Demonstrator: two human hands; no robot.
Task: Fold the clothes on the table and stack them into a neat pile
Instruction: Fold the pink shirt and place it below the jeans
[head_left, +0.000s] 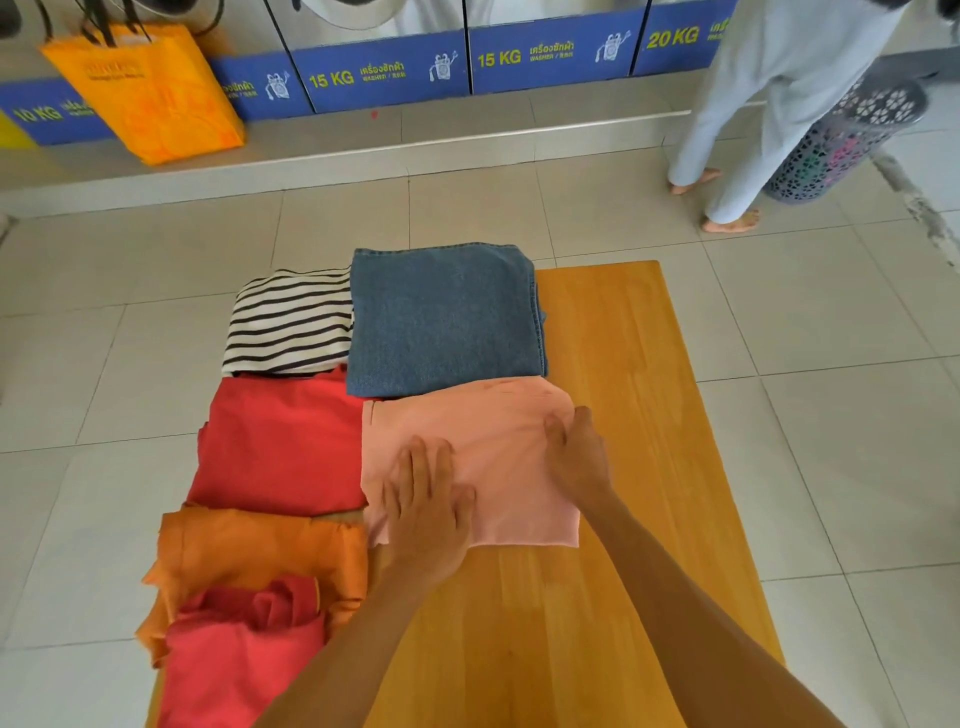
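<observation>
From the head view, I look down on a wooden counter (649, 467) that runs from the middle of the frame to the bottom edge. At the centre lies a folded pink garment (498, 431), and both my hands are on it: my left hand (428, 499) lies flat on its lower left part, fingers spread and straight, while my right hand (576, 457) presses its right edge with the fingers curled onto the cloth; neither is closed around anything. Just above the pink piece sits a folded square of blue denim (441, 317), touching its upper edge. Left of the denim is a folded black-and-white striped top (291, 322). Below that comes a folded red garment (283, 447), just beside the pink one, then a rumpled orange garment (260, 551), and a crumpled red shirt (239, 654) lies over it at the lower left. At the upper left an orange bag (150, 93) stands before blue-fronted washing machines (384, 73). At the upper right a person in pale clothes (769, 98) stands barefoot on the tiled floor (831, 338), beside a perforated laundry basket (852, 140)
</observation>
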